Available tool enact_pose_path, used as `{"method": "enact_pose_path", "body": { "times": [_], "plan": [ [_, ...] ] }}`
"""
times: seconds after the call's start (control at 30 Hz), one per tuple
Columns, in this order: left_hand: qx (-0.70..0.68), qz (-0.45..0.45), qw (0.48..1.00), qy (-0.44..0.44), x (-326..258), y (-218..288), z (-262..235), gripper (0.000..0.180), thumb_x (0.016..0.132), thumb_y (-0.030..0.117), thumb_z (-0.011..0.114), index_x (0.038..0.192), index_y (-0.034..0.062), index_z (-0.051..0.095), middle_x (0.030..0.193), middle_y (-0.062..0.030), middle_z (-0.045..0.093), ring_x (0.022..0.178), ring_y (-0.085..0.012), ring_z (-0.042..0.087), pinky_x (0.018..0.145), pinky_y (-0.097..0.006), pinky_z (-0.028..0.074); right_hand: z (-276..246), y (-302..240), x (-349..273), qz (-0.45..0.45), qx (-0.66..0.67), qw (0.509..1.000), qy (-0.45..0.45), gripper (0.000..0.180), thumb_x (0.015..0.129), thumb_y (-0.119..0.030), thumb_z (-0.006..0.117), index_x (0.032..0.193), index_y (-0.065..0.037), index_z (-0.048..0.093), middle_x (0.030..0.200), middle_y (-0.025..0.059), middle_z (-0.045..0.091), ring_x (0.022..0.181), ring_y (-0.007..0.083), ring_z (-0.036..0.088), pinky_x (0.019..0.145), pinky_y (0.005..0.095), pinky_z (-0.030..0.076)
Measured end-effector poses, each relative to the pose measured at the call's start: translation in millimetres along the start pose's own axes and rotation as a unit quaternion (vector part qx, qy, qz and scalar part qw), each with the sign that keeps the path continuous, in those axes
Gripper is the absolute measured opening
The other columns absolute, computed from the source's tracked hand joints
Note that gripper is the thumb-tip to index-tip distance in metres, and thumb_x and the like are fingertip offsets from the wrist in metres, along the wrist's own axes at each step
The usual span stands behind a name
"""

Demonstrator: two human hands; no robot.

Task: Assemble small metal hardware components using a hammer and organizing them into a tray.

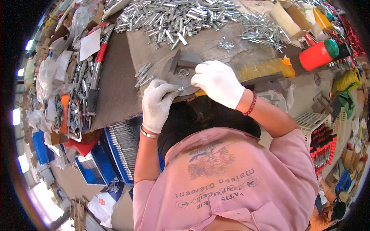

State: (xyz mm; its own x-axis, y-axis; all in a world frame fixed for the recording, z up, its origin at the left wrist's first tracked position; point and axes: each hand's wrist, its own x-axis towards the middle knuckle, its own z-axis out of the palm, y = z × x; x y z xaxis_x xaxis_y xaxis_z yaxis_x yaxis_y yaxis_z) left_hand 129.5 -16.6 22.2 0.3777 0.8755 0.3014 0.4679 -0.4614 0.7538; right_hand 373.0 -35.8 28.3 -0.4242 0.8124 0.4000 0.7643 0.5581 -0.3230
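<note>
Both of my hands wear white gloves and meet over the near edge of the workbench. My left hand (156, 106) pinches a small silvery metal part (181, 89) between thumb and fingers. Just to its right, my right hand (220, 84) has its fingertips pressed together close to that part; what they hold is too small to make out. Beyond the fingers lies a grey metal dish (169, 78) with small metal rings (183, 72) in it. A short row of silvery metal tubes (144, 75) lies left of the dish.
A large heap of silvery metal tubes (173, 19) covers the far bench, with thin pins (264, 32) to its right. A red and green bottle (318, 54) lies at the right. Tools and bags crowd the left. Blue crates (90, 169) stand below.
</note>
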Motion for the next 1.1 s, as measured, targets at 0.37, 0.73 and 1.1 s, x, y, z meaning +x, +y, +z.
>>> {"method": "enact_pose_path", "body": {
  "times": [0.37, 0.73, 1.1],
  "plan": [
    [0.027, 0.022, 0.999, -0.003, -4, 13, 12, 0.013, 0.079, 0.002, 0.084, 0.089, 0.0052, 0.076, 0.090, -0.0123, 0.067, 0.083, -0.0310, 0.068, 0.074, -0.038, 0.053, -36, 102, -44, 0.187, -0.112, 0.972, 0.083, 0.005, 0.088, -0.013, 0.074, 0.092, -0.013, 0.076, 0.090, 0.0064, 0.067, 0.091, 0.0286, 0.069, 0.079, 0.0398, 0.056],
    [0.033, 0.037, 0.999, 0.005, -10, 11, 7, 0.014, 0.079, 0.004, 0.085, 0.089, 0.0069, 0.076, 0.089, -0.0116, 0.068, 0.083, -0.0307, 0.068, 0.073, -0.039, 0.053, -37, 104, -38, 0.196, -0.077, 0.977, 0.026, 0.006, 0.092, -0.015, 0.071, 0.095, -0.013, 0.076, 0.095, 0.0051, 0.068, 0.095, 0.0283, 0.069, 0.082, 0.0393, 0.056],
    [0.023, 0.042, 0.999, 0.006, -12, 7, 8, 0.013, 0.080, 0.004, 0.084, 0.090, 0.0073, 0.077, 0.089, -0.0112, 0.067, 0.084, -0.0309, 0.068, 0.074, -0.039, 0.053, -36, 95, -39, 0.149, -0.137, 0.979, -0.007, 0.003, 0.091, -0.015, 0.071, 0.090, -0.014, 0.074, 0.094, 0.0044, 0.066, 0.094, 0.0289, 0.069, 0.081, 0.0401, 0.057]
  ]
}}
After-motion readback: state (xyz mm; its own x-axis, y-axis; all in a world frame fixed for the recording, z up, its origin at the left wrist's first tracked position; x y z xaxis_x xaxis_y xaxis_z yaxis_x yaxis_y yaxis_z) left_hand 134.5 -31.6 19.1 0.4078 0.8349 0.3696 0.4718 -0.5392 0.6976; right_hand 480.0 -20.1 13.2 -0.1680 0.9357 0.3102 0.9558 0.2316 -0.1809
